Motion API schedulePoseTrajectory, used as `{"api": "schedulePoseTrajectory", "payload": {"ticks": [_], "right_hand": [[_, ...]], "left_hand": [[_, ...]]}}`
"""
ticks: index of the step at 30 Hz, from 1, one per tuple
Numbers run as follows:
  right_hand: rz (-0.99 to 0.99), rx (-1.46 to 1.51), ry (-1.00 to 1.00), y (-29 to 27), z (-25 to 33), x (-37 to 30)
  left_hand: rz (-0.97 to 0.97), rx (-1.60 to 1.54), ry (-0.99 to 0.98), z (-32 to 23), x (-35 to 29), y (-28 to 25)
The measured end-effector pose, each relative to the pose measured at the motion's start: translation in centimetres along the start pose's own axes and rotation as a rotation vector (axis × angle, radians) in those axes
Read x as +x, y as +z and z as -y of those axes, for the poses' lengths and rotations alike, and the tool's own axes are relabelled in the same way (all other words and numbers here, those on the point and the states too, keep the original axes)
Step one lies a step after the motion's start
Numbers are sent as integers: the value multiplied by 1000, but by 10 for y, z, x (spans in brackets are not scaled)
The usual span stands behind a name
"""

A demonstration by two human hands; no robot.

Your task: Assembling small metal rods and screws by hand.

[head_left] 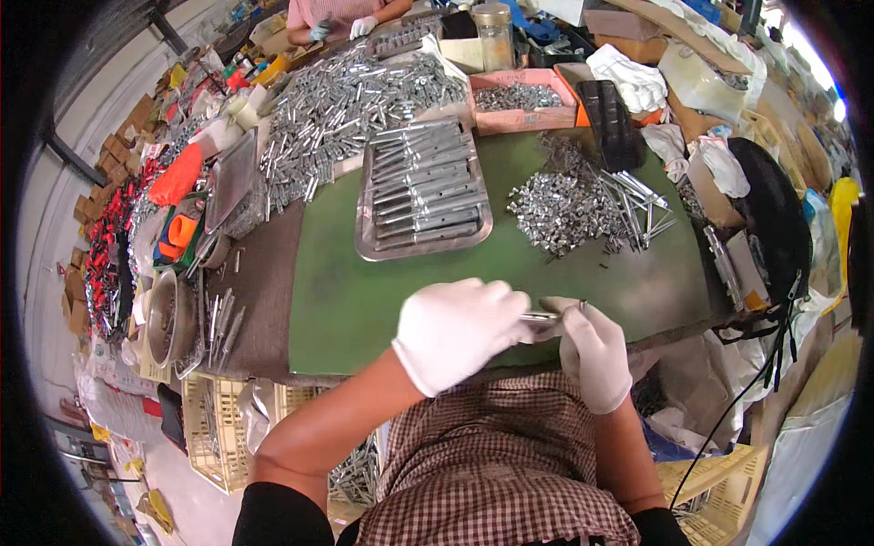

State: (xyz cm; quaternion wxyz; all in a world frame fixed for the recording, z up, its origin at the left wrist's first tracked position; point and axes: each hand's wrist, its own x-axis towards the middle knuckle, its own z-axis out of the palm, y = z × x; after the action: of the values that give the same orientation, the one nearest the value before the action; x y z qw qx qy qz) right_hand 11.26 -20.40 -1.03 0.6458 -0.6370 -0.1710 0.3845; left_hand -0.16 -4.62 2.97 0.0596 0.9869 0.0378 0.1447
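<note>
My left hand (462, 329), in a white glove, is closed round one end of a short metal tube (541, 318). My right hand (594, 353), gloved as well, pinches the tube's other end with thumb and fingers. Both hands are just over the near edge of the green work mat (337, 309); much of the tube is hidden by the gloves. Beyond them lies a metal tray (371, 238) with a stack of long silvery tubes (428, 196). To its right are a heap of small metal pieces (555, 214) and a bunch of thin rods (642, 205).
A big pile of metal parts (355, 105) covers the far left. A pink box (525, 120) of small parts and a clear jar (492, 38) stand at the back. Yellow crates (214, 455) sit below the table. Across from me a co-worker's gloved hand (363, 26) shows.
</note>
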Motion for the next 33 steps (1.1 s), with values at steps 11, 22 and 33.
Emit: {"api": "schedulePoseTrajectory", "payload": {"ticks": [11,22,33], "right_hand": [[54,-101,-52,-1,-8,-3],[-17,-225,-126,-5,-15,-7],[-68,-462,-354,-12,-13,-5]], "left_hand": [[-36,-169,-20,6,-16,8],[81,-127,-7,-2,-12,14],[57,-440,-137,0,-26,18]]}}
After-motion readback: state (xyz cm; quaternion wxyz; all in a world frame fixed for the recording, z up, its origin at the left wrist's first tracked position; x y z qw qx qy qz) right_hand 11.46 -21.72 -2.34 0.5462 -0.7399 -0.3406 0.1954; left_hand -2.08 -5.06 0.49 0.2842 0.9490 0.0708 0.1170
